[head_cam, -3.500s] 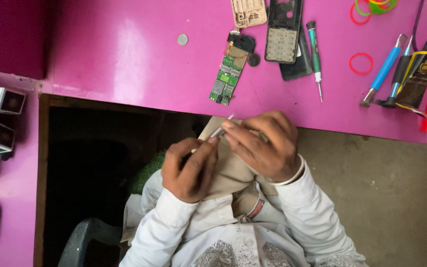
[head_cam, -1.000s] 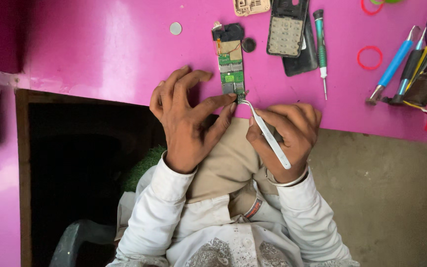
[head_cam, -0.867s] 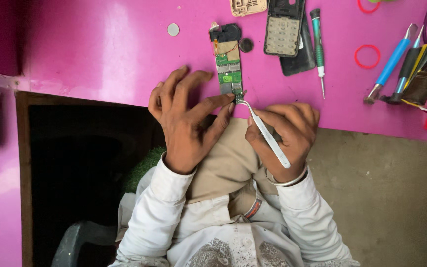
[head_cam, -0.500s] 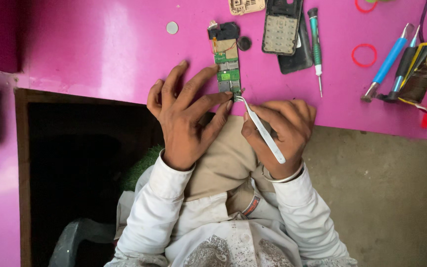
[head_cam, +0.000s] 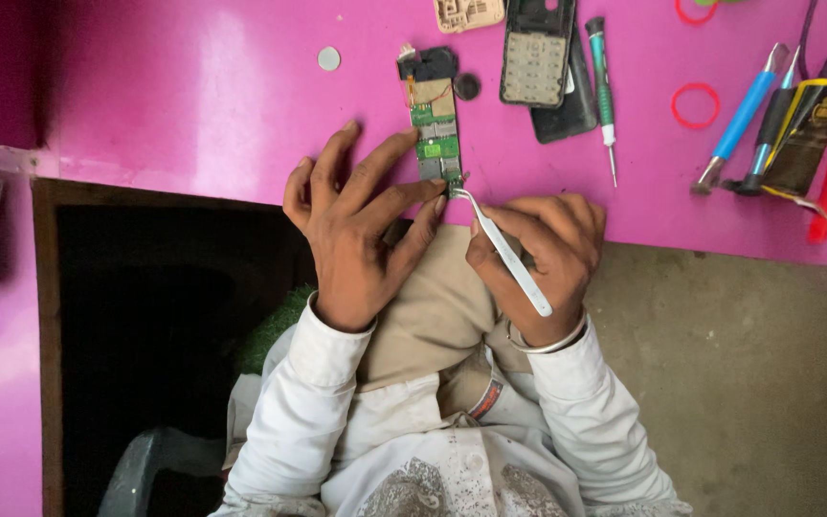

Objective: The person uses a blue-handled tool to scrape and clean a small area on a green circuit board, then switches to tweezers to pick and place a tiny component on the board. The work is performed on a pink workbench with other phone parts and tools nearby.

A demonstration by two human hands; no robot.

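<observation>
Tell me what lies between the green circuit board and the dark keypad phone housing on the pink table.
In the head view, one small round black part lies between the green circuit board and the dark keypad phone housing; otherwise bare pink table.

Your green circuit board lies flat, lengthwise toward twelve o'clock, on the pink table's near edge; your white tweezers slant from five o'clock, tips touching its near end.

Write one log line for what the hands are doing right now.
left hand: steadies circuit board | right hand: holds white tweezers, tip at board's near end | surface: pink table
</observation>
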